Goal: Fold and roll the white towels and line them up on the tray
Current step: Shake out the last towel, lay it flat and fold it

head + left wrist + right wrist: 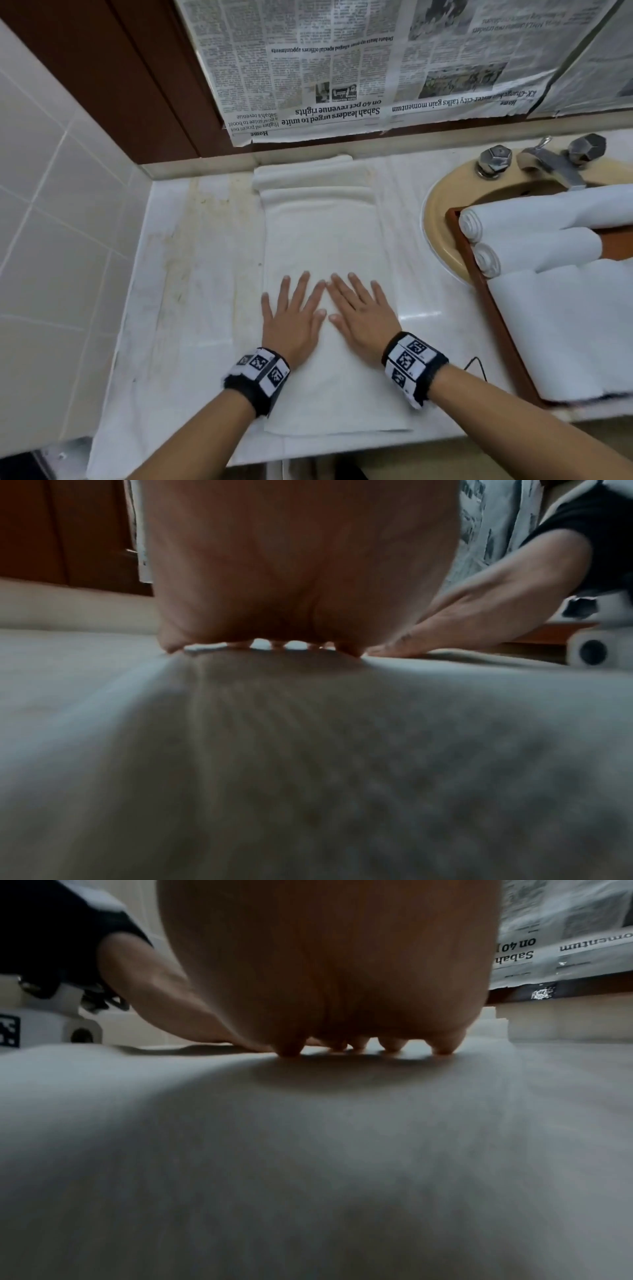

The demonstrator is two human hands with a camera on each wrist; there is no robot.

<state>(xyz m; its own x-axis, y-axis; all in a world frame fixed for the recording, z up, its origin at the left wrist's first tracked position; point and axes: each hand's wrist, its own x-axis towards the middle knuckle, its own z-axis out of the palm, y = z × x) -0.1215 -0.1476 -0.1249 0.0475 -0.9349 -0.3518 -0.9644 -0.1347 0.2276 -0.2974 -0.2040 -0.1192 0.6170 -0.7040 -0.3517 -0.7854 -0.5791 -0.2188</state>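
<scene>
long white terry towel [322, 246] lies flat on the pale marble vanity counter [191, 260], folded into a narrow strip running from the near edge toward the back wall. its far end is bunched into a couple of soft ridges against the backsplash; the rest is smooth, corners fairly square at the near end. left hand [291, 315] and right hand [359, 313] both lie palm down on the strip's nearer half, fingers straight and spread, nothing gripped, index fingertips nearly touching. wrist views show the same: left palm [301, 561] pressing into blurry white cloth, right palm [325, 961] likewise, fingertips [441, 1045] down on the fabric. both wrists carry black bands with black-and-white square markers [411, 363].

to the right, a brown wooden tray [479, 274] sits over the beige oval sink [435, 219]. two rolled white towels [531, 236] lie side by side at its far end, spiral ends facing left, touching each other. nearer, a stack of folded white towels [575, 325] lies on the tray. metal faucet with two knobs [544, 157] behind the sink. newspaper sheets [376, 61] hang upside down on the wall above.
</scene>
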